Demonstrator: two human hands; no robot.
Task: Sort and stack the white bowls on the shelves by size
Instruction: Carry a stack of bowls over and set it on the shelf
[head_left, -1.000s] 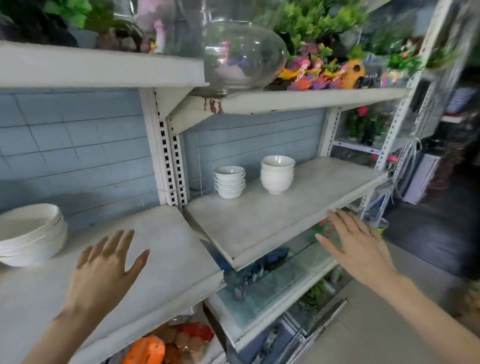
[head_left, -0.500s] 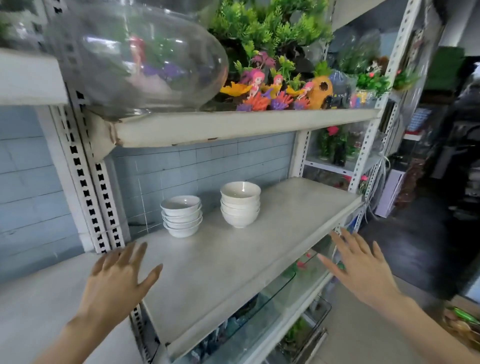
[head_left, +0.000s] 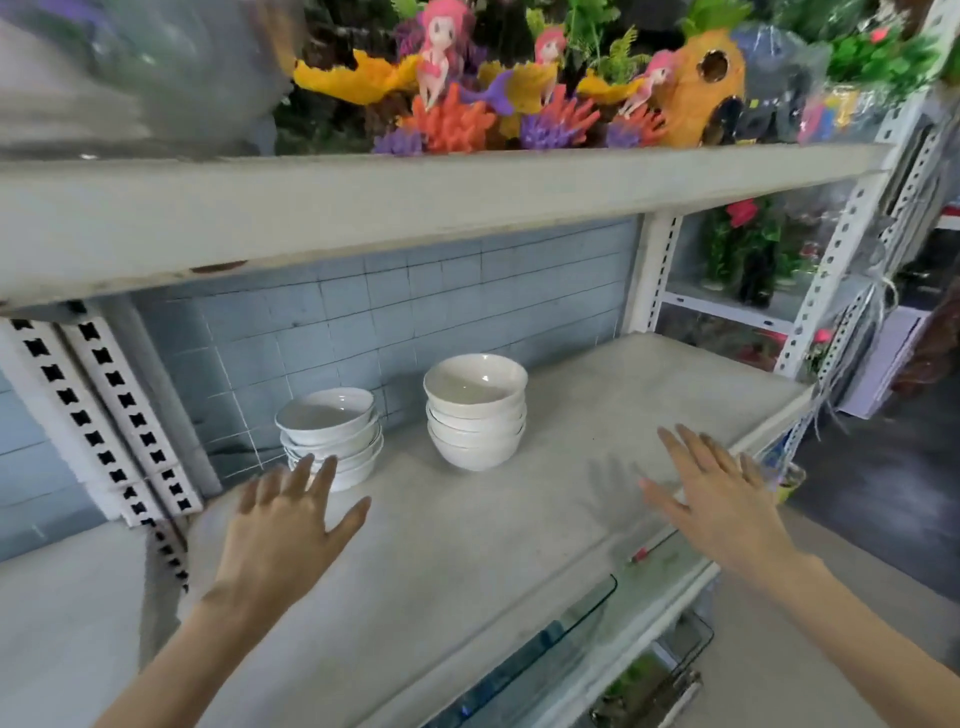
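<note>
Grey shelf (head_left: 467, 571) is carrying two white bowl stacks near the tiled wall (head_left: 415, 301): shallow stack (head_left: 332, 431) left, deep stack (head_left: 475, 410) right. Your left hand (head_left: 283, 535) and right hand (head_left: 722, 504) are hovering, fingers spread, holding nothing.

Left hand (head_left: 283, 525), right hand (head_left: 714, 501): outstretched, fingers spread.

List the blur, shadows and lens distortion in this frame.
Head view: the glass bowl at top left is smeared by motion blur; the right hand casts a shadow on the bowl shelf; the right upright leans, wide-angle distortion; the white bowl stacks look sharp.
</note>
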